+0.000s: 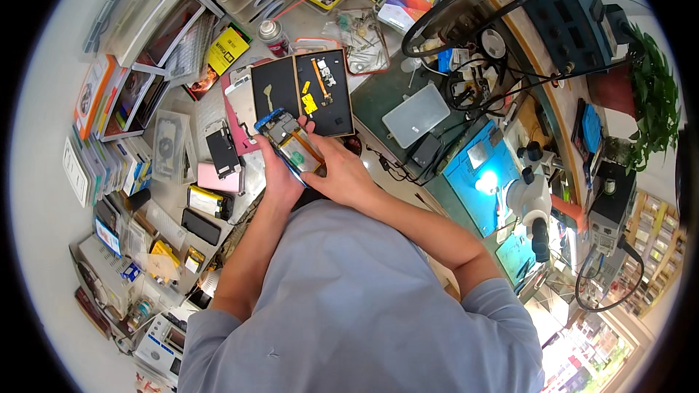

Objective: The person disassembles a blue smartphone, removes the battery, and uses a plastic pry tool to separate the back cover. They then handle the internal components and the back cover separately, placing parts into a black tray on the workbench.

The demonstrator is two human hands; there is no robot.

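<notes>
An opened smartphone (295, 147) with bare inner parts, an orange flex cable and a blue edge lies tilted between my hands. My left hand (277, 178) grips it along its left and lower side. Across its right side rest the fingers of my right hand (342, 172), the thumb near its lower end. Just beyond it sits a two-part black-lined tray (265, 69) with small phone parts: a flex cable (321, 80) and yellow pieces (309, 103) in the right half, a thin strip (268, 96) in the left. My fingers hide part of the phone's edges.
Left of the tray lie a pink mat (237, 125), a dark phone part (221, 149) and a black phone (200, 226). A spray can (273, 37) stands behind. Rightward are a clear plastic box (416, 115), cables, a blue work mat (466, 175) and a lit microscope (530, 196).
</notes>
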